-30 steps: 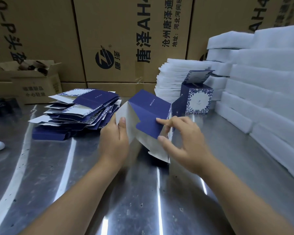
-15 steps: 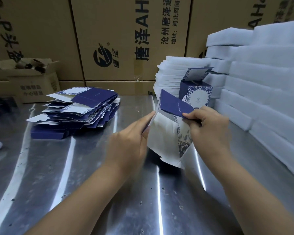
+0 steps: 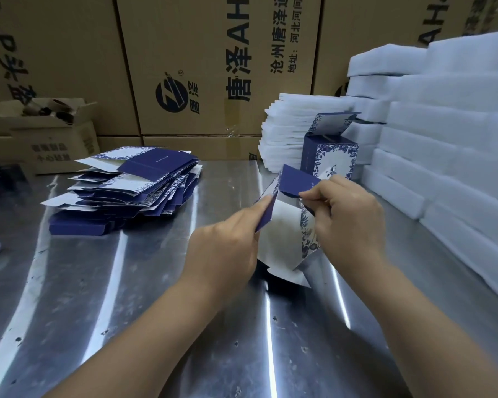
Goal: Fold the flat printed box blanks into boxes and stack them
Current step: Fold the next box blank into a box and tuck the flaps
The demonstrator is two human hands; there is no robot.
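A half-folded box blank [image 3: 285, 237], dark blue outside and white inside with a blue floral print, stands on the steel table [image 3: 127, 311] between my hands. My left hand [image 3: 227, 248] presses straight fingers against its left blue panel. My right hand [image 3: 345, 222] pinches a blue flap at the top of the blank. A folded box [image 3: 329, 158] with its lid flap open stands behind the blank. A messy pile of flat blanks [image 3: 133, 188] lies at the left.
Stacks of white foam pads [image 3: 457, 156] line the right side, and a lower white stack [image 3: 288, 133] stands behind the folded box. Large brown cartons [image 3: 213, 67] wall off the back. A small open carton [image 3: 46, 133] sits at the back left.
The blank has moved right and turned upright, opening into a sleeve. My right hand has shifted to pinch the top flap; my left hand went from gripping the edge to pressing the side.
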